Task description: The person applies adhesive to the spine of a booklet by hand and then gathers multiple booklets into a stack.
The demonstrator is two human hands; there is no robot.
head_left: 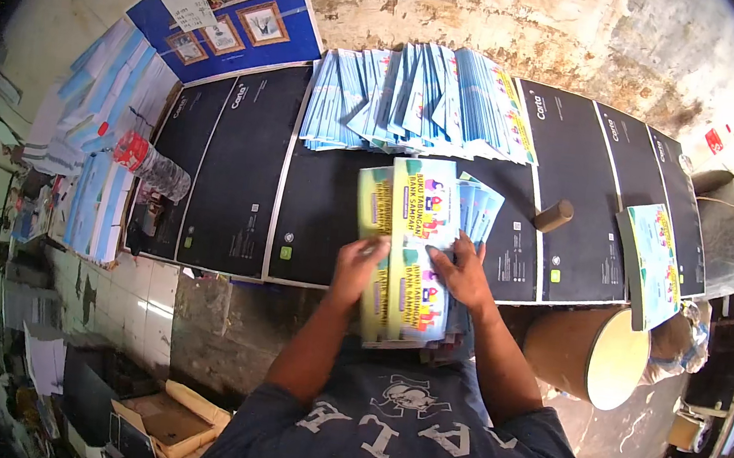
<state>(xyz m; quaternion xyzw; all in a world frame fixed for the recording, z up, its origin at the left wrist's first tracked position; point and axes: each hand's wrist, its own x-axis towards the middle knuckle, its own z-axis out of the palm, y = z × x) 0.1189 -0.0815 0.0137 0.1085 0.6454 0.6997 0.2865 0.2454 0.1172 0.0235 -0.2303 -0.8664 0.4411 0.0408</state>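
Note:
Long printed booklets [423, 208] with blue, yellow and pink pictures lie overlapped in front of my body, their lower ends past the table's near edge. My left hand [358, 268], somewhat blurred, closes on the left edge of the yellowish booklet [378, 203] underneath. On the other side, my right hand [467, 275] grips the right edge of the upper booklet, thumb on top and fingers partly hidden. Beyond it more light-blue booklets [481, 207] fan out. A wide row of stacked booklets [416, 100] leans across the back of the table.
Black boards [229, 179] cover the table. A brown cylinder [554, 216] stands right of my hands, near another booklet stack [653, 259] at the right. A plastic bottle [154, 166] lies at the left by paper piles [96, 209]. Below the right edge is a large round drum [591, 355].

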